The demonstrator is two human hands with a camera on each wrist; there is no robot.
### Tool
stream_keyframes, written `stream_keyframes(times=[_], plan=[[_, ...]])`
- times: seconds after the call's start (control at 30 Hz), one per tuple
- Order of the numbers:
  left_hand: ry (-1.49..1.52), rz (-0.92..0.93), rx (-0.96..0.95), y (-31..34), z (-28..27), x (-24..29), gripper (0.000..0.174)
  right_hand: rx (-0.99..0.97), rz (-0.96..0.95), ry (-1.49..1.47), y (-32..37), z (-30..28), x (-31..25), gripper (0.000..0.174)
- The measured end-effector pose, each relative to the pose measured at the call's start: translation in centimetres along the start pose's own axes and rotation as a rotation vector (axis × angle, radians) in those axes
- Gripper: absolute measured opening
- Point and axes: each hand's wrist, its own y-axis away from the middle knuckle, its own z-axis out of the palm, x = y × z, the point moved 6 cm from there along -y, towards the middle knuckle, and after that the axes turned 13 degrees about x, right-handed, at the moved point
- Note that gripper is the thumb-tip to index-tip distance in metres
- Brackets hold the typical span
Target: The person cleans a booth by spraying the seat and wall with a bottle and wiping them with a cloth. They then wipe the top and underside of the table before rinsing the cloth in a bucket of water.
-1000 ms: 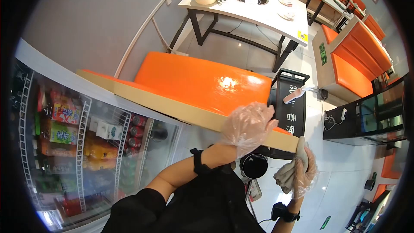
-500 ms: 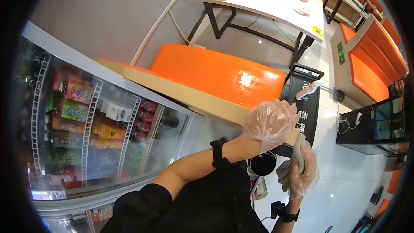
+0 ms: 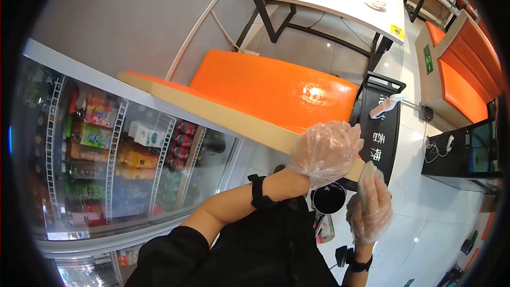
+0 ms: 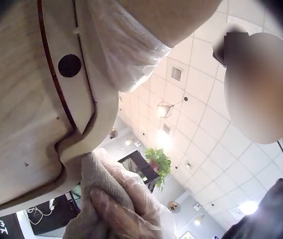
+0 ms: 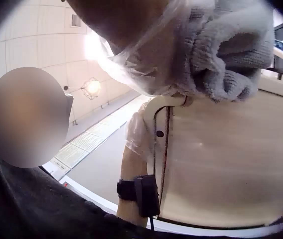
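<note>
Grey textured cloth (image 3: 366, 171) clasped at a glossy orange booth seat (image 3: 265, 90)

Head: a white-framed drinks fridge (image 3: 64, 64) stands on the left; the floor (image 3: 409, 196) is pale tile. The left grip (image 3: 329, 151), gloved in clear plastic, rests loosely atop the seat's beige backrest (image 3: 239, 126); the right grip (image 3: 374, 204), likewise gloved, clasps the cloth.

Left wrist: under a white panelled ceiling (image 4: 196, 119), the cloth touches the backrest's curved corner.

Right wrist: the cloth bunches out of the right grip.

Bench back (image 3: 239, 126) blocking the way forward, fridge (image 3: 85, 69) barring the left, open floor (image 3: 419, 223) rightward
</note>
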Motion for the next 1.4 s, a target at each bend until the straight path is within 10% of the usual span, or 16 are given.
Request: stream_keyframes(times=[0.77, 1.23, 1.4], plan=[[-0.013, 0.011, -0.077, 0.4, 0.5, -0.2, 0.016, 0.089, 0.113, 0.065, -0.9, 0.4, -0.6, 0.047], [-0.042, -0.135, -0.228, 0.2, 0.8, -0.3, 0.033, 0.417, 0.663, -0.229, 9.0, -0.7, 4.6, 0.039], [-0.032, -0.118, -0.178, 0.0, 0.5, -0.2, 0.035, 0.314, 0.311, -0.053, 4.1, 0.5, 0.7, 0.049]])
